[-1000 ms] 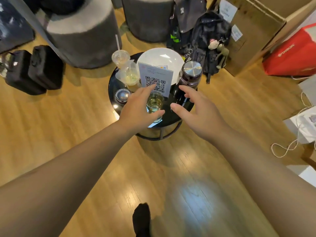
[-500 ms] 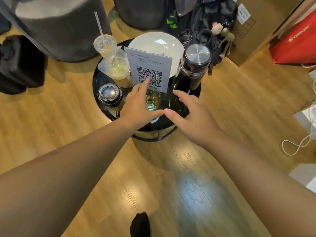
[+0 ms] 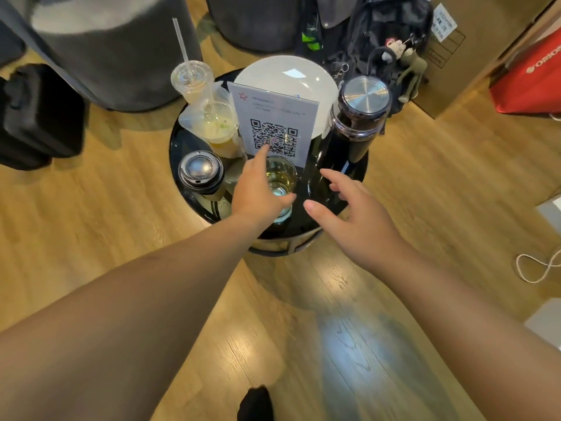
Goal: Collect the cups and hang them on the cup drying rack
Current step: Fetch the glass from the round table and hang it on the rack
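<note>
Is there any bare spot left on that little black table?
Only the near right edge of the round table, between the glass and dark bottle, under the right hand. Elsewhere it is crowded.

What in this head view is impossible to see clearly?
- Near side of the clear drinking glass: hidden by the left hand.
- Text above the code on the white QR card: blurred.
- Cup drying rack: not in view.
- Red bag: cut by the right edge.
</note>
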